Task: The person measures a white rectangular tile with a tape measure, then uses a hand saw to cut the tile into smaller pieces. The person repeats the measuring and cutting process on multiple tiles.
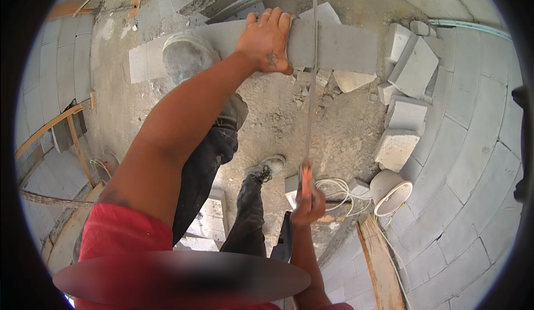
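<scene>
A long grey lightweight concrete block (pixel 347 48) lies crosswise at the top of the view. My left hand (pixel 267 40) grips it from above, fingers over the far edge and thumb along the near edge. Left of that hand, my dusty left shoe (pixel 189 57) rests on the block. My right hand (pixel 309 203) is wrapped round the orange handle of a handsaw (pixel 311 110). Its long thin blade, seen almost edge-on, runs away from me and crosses the block just right of my left hand. How deep the teeth sit cannot be made out.
Broken block pieces (pixel 406 76) are piled along the right wall (pixel 464 126), with a whitish bucket (pixel 391 192) and coiled white cable (pixel 336 190) nearer me. A wooden plank (pixel 381 263) lies at lower right. Rubble covers the floor. My right shoe (pixel 272 166) stands on the ground.
</scene>
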Tool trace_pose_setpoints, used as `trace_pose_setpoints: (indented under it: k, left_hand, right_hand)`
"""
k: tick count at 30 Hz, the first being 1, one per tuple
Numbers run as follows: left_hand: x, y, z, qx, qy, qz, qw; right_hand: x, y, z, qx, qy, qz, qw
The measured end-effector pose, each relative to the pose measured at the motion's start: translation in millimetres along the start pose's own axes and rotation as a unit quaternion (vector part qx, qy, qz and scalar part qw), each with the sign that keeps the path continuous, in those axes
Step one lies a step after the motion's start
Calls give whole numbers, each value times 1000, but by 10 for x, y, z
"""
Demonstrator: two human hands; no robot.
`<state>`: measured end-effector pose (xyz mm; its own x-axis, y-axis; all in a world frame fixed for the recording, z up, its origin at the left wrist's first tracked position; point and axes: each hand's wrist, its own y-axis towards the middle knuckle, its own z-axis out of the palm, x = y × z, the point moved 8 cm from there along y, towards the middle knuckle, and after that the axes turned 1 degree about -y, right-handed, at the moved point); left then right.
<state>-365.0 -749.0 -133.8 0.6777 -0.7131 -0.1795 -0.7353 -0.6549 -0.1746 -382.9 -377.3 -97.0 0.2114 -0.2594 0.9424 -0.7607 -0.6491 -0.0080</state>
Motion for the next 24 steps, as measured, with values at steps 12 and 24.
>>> trace_pose_setpoints:
  k: [12, 24]
  left_hand:
    - [22, 47, 15, 69, -21, -9, 997]
    - [-89, -32, 31, 11, 30, -12, 999]
  right_hand:
    - [-173, 195, 198, 95, -50, 97, 989]
    - [-460, 300, 252, 46, -14, 24, 999]
